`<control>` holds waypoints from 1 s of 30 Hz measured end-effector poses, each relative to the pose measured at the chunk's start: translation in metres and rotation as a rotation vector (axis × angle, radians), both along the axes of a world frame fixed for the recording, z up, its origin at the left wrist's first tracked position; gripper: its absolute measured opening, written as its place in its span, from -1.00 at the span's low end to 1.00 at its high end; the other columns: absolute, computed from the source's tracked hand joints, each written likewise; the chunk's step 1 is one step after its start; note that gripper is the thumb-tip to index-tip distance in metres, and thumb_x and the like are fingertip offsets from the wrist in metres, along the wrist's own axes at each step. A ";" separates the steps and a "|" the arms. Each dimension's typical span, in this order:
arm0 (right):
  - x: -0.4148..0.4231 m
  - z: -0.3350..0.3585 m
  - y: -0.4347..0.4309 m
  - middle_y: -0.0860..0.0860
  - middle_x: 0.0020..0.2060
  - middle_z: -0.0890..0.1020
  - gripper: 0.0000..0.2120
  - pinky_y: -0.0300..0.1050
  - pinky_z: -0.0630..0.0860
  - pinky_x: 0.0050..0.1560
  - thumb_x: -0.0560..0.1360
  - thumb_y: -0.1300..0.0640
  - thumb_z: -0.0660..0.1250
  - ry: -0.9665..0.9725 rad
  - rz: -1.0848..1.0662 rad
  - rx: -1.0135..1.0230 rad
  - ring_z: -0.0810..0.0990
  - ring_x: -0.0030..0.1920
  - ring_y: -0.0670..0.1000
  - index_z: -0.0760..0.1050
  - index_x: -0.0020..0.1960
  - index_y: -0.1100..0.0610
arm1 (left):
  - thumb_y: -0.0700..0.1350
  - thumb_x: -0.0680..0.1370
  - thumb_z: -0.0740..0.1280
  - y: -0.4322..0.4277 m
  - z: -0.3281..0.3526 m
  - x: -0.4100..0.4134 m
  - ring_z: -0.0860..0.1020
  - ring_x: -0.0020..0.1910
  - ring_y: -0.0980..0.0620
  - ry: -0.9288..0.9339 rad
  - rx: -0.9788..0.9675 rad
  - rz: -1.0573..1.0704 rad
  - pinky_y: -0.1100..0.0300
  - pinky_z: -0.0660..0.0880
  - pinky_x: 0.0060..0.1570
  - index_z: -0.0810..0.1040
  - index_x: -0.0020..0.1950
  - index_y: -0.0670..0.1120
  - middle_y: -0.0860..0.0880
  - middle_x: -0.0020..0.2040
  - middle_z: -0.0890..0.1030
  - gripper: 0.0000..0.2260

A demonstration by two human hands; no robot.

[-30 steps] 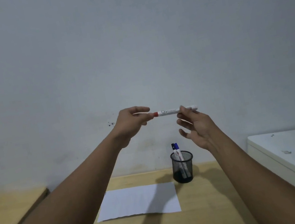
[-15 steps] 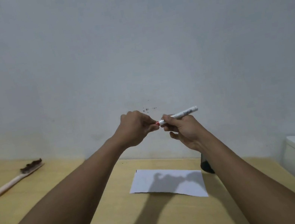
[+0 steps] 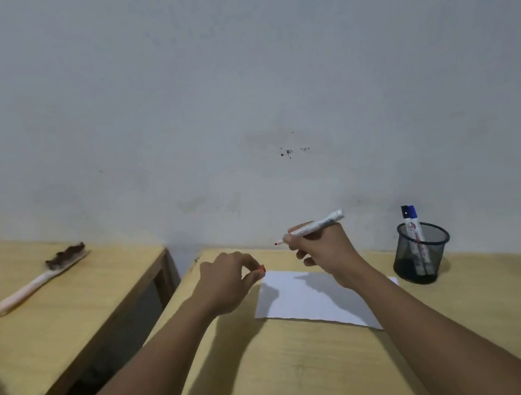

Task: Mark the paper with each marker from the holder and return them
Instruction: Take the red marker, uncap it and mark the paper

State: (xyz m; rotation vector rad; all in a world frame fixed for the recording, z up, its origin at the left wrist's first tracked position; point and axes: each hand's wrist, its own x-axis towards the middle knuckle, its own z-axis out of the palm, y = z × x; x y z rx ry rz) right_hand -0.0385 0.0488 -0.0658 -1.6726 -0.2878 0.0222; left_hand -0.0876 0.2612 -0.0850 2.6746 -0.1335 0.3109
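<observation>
Two markers (image 3: 417,239) in holder (image 3: 421,252), labels unreadable

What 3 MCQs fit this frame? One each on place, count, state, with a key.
1. Where is the mesh holder?
A. right of the paper
B. on the paper
C. on the left table

2. How many markers stand in the holder?
A. none
B. two
C. five

3. What state is the marker in the right hand?
A. capped
B. uncapped
C. lying on the table

Key: 1 A, it stands on bare wood beside the sheet; 2 B, two caps show above the rim; 3 B, the tip is bare and the left hand pinches the red cap.
</observation>
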 end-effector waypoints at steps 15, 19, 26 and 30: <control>0.049 -0.075 0.040 0.13 -0.38 0.60 -0.86 -0.05 0.51 -0.30 0.41 0.29 0.51 0.182 -0.013 0.013 0.58 -0.32 0.13 0.55 -0.21 0.19 | 0.13 0.56 0.21 -0.012 -0.079 0.018 0.49 0.15 0.05 -0.115 0.076 -0.050 -0.07 0.36 0.14 0.63 0.05 0.10 0.14 0.04 0.67 -0.75; 0.057 -0.092 0.042 0.08 -0.34 0.68 -0.92 -0.03 0.58 -0.24 0.39 0.17 0.52 0.112 -0.056 -0.077 0.64 -0.32 0.07 0.63 -0.21 0.14 | 0.12 0.54 0.23 -0.014 -0.077 0.018 0.50 0.11 0.05 -0.132 0.059 -0.029 -0.06 0.37 0.12 0.66 0.06 0.05 0.10 -0.02 0.69 -0.73; 0.061 -0.096 0.042 0.13 -0.41 0.63 -0.74 -0.07 0.49 -0.36 0.46 0.10 0.50 0.065 -0.072 -0.152 0.55 -0.44 0.03 0.61 -0.21 0.31 | 0.12 0.50 0.25 -0.014 -0.078 0.017 0.51 0.07 0.04 -0.136 0.036 -0.007 -0.04 0.38 0.09 0.67 -0.02 0.02 0.07 -0.08 0.69 -0.73; 0.063 -0.097 0.042 0.14 -0.39 0.64 -0.73 -0.08 0.50 -0.36 0.48 0.10 0.50 0.072 -0.071 -0.152 0.56 -0.43 0.01 0.62 -0.17 0.33 | 0.11 0.50 0.25 -0.015 -0.077 0.017 0.52 0.07 0.04 -0.136 0.037 -0.007 -0.05 0.40 0.09 0.68 -0.01 -0.01 0.07 -0.08 0.70 -0.71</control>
